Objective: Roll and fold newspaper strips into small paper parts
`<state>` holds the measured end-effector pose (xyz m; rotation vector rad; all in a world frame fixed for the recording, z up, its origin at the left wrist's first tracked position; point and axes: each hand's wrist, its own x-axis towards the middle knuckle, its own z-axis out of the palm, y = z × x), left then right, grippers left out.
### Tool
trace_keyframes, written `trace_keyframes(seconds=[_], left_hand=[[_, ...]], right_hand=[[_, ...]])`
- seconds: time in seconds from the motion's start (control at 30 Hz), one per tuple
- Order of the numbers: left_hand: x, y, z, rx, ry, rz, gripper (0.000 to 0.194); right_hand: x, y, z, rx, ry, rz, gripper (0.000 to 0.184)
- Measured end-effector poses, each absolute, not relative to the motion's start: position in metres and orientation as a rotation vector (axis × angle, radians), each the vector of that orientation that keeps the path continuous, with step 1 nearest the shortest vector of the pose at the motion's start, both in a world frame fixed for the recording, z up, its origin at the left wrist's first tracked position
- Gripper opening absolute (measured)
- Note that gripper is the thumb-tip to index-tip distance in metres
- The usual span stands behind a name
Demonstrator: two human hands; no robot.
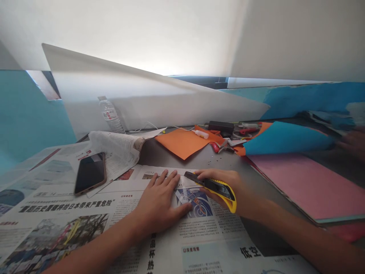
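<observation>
A newspaper (pixel 125 228) lies spread across the near part of the table. My left hand (pixel 159 203) rests flat on it, fingers stretched out and thumb pointing right. My right hand (pixel 225 182) grips a yellow and black utility knife (pixel 212 185), its tip pointing left, just above the page or touching it; I cannot tell which. Between my hands is a small clear strip (pixel 184 192) that looks like plastic or tape, over a printed blue picture of a bicycle (pixel 196 201). Whether the blade is out is too small to make out.
A phone (pixel 90 173) and a rolled newspaper (pixel 116 150) lie on the left, a water bottle (pixel 110 116) behind them. Orange paper (pixel 182 142), a glue bottle (pixel 201 134), a black box (pixel 221 127), blue paper (pixel 288 139) and pink paper (pixel 310 186) lie farther back and right. A blurred person's hand (pixel 355 142) shows at the right edge.
</observation>
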<state>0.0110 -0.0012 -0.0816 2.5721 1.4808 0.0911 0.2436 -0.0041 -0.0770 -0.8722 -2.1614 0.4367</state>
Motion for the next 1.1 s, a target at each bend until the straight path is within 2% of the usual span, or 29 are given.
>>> trace_keyframes(seconds=[0.3, 0.57, 0.83, 1.1], left_hand=[[0.011, 0.000, -0.085, 2.596, 1.483, 0.120, 0.087], [0.010, -0.001, -0.087, 2.586, 1.489, 0.128, 0.086], [0.009, -0.002, -0.088, 2.600, 1.470, 0.105, 0.085], [0.009, -0.002, -0.087, 2.596, 1.450, 0.076, 0.074]], right_hand=[[0.242, -0.006, -0.075, -0.862, -2.217, 0.411, 0.018], [0.237, -0.013, -0.075, -0.870, -2.297, 0.382, 0.027], [0.224, -0.023, -0.076, -0.916, -2.355, 0.261, 0.024], [0.222, -0.024, -0.077, -0.902, -2.358, 0.230, 0.022]])
